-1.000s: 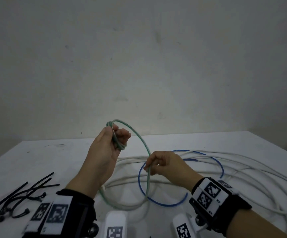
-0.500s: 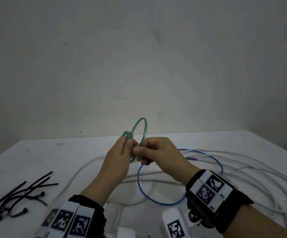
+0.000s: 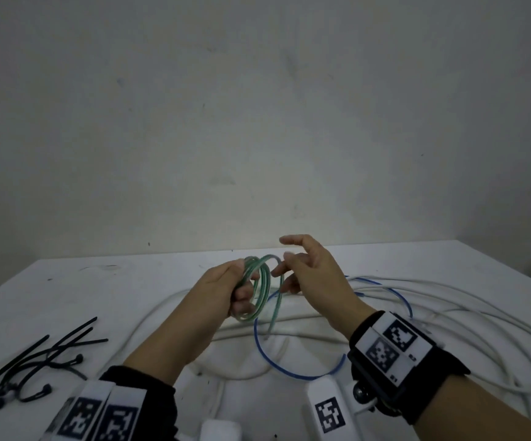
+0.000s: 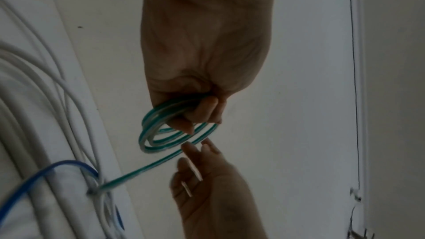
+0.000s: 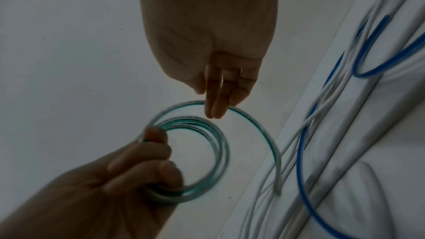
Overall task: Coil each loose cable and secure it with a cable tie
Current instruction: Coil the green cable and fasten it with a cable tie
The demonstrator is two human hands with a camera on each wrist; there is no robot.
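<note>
My left hand [image 3: 238, 297] holds a small coil of green cable [image 3: 262, 288] above the white table [image 3: 114, 291], fingers curled round several turns. In the left wrist view the coil [image 4: 158, 139] hangs from those curled fingers [image 4: 202, 112]. A loose green tail [image 3: 275, 316] drops from the coil toward the table, and its end [image 5: 278, 188] hangs free. My right hand [image 3: 286, 268] is just right of the coil, fingers straight and apart, holding nothing. Its fingertips [image 5: 215, 114] lie against the outer green turn [image 5: 253, 124].
A blue cable loop [image 3: 292, 374] lies on the table under the hands. Long white cables [image 3: 467, 300] sprawl across the middle and right. Several black cable ties [image 3: 44, 358] lie at the front left. A bare wall stands behind the table.
My right hand has let go of the green cable and opened. The last large loop has been gathered into the smaller coil, which my left hand now holds lower.
</note>
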